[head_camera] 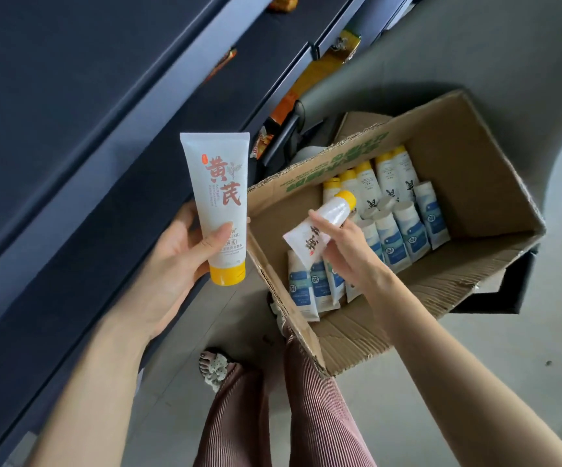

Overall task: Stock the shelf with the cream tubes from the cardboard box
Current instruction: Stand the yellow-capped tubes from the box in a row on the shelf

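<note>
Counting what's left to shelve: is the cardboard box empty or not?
Not empty. The open brown cardboard box holds white yellow-capped tubes and white-and-blue tubes; the right hand grips one yellow-capped tube over it.

On my feed I saw loose, finely ribbed dusty-pink fabric trousers point(310, 406) on both legs, a pale polka-dotted open-toed fabric sandal point(215, 365) on one foot, and both forearms bare.

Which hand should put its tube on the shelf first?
Left, probably: the left hand holds its upright tube beside the dark shelf, while the right hand grips a second tube over the cardboard box, farther away.
</note>
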Demonstrator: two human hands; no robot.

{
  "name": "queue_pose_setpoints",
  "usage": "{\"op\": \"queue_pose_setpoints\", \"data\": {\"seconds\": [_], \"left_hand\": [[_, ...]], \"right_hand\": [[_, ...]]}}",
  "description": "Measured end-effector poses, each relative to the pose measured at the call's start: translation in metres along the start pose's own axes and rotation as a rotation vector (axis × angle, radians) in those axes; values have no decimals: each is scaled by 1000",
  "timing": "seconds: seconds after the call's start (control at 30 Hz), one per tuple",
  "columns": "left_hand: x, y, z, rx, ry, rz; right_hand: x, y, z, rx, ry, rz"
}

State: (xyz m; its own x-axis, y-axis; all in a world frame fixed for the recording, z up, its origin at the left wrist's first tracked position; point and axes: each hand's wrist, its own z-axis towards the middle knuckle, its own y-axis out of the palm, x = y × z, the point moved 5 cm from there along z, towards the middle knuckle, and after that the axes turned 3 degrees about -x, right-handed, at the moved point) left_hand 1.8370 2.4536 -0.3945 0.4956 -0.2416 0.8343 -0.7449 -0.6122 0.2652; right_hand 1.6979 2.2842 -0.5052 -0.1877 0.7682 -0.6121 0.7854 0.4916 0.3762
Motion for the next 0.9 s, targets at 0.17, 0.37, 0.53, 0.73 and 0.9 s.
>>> {"op": "queue_pose_setpoints", "data": {"seconds": [0.17, 0.37, 0.53, 0.73, 0.9], "left_hand": [[24, 10, -20, -9, 34, 17], [62, 14, -60, -7, 98, 47], [92, 12, -97, 20, 171, 62], [130, 9, -144, 60, 273, 98], [172, 3, -190, 102, 399, 146]], "right_hand": [[-15, 22, -38, -87, 61, 43], [-45, 46, -85, -238, 110, -145], [-82, 62, -120, -208, -40, -484], [-119, 88, -153, -110, -208, -257], [-139, 130, -180, -165, -251, 70]]}}
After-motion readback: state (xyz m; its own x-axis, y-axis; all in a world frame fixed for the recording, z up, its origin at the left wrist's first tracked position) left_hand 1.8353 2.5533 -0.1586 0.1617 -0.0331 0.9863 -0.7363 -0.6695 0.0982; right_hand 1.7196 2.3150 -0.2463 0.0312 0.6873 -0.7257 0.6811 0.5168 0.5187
